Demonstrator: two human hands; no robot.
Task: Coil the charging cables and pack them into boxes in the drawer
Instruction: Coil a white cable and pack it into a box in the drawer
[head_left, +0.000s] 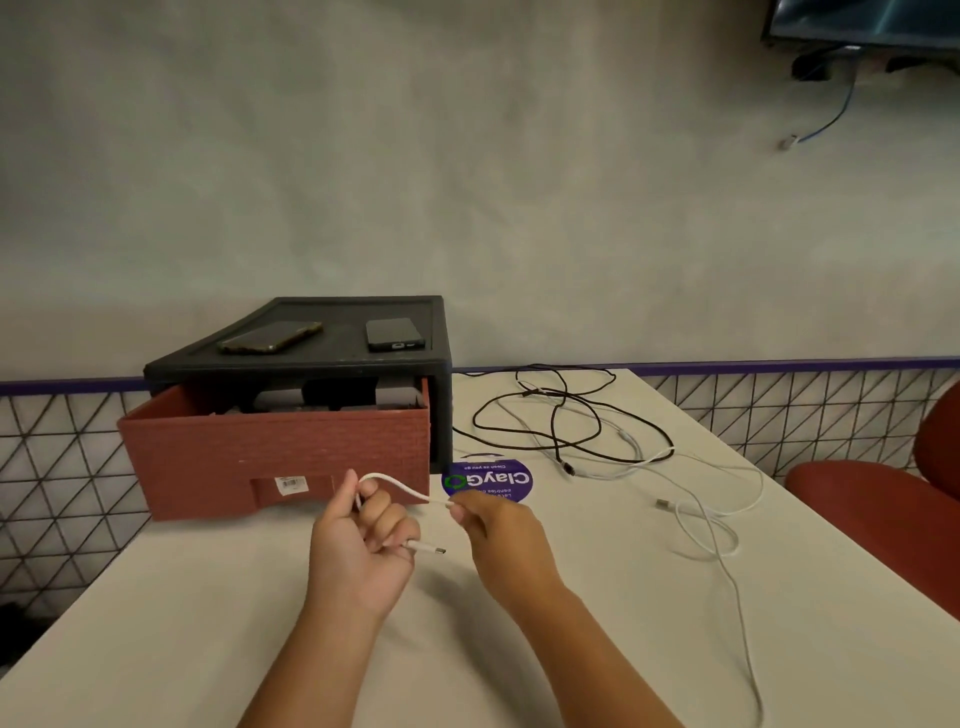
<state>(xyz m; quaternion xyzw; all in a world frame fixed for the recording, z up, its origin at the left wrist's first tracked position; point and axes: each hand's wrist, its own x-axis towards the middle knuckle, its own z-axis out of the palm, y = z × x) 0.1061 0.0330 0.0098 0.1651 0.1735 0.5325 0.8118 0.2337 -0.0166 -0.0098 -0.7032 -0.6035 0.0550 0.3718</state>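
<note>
The left hand (363, 545) is closed around the white cable (400, 486), fingers curled over it, with the plug (428, 548) sticking out past the little finger. The right hand (498, 535) pinches the same cable between thumb and fingertips, just beside the left hand. A short arc of cable bridges the two hands, above the table (208, 623) and just in front of the open drawer (275, 452).

Handling, as judged:
- Light and limp. It takes any curve but likely springs open if released, so keep one hand closed on the loops
- The smooth jacket may slip. Feed it through a light pinch, not a hard pull
- The joint at the plug is the weak point. Grip the jacket behind the plug and avoid sharp bends there
- Keep the loops wide and even

The black cable (566, 410) and the loose white cables (696, 519) lie tangled across each other on the table to the right. Where the held cable runs beyond the right hand cannot be told. The drawer contents are too dark to identify
</note>
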